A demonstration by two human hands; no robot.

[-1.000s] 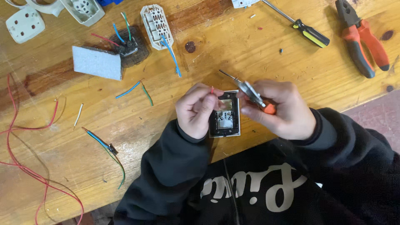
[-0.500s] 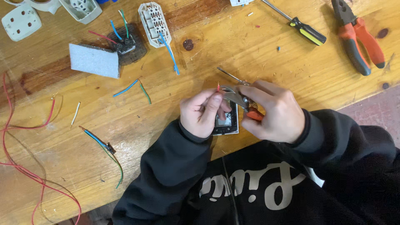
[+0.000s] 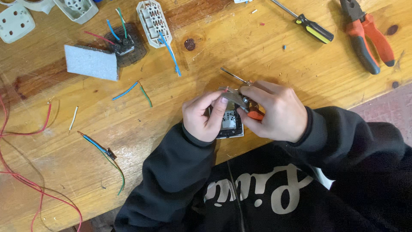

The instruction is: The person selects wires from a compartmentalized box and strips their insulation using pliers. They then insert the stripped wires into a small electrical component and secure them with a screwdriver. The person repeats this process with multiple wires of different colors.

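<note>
Gripping a small screwdriver (image 3: 240,88) with an orange handle, the right hand (image 3: 274,112) closes around it; its thin metal shaft runs up and to the left, its tip away from the person. The left hand (image 3: 205,117) pinches a squarish dark switch module (image 3: 229,123) with a pale rim, held just above the near edge of the wooden bench (image 3: 240,47). Both hands touch over it. Farther off lie red-handled pliers (image 3: 367,36) and a grey foam block (image 3: 91,62).
</note>
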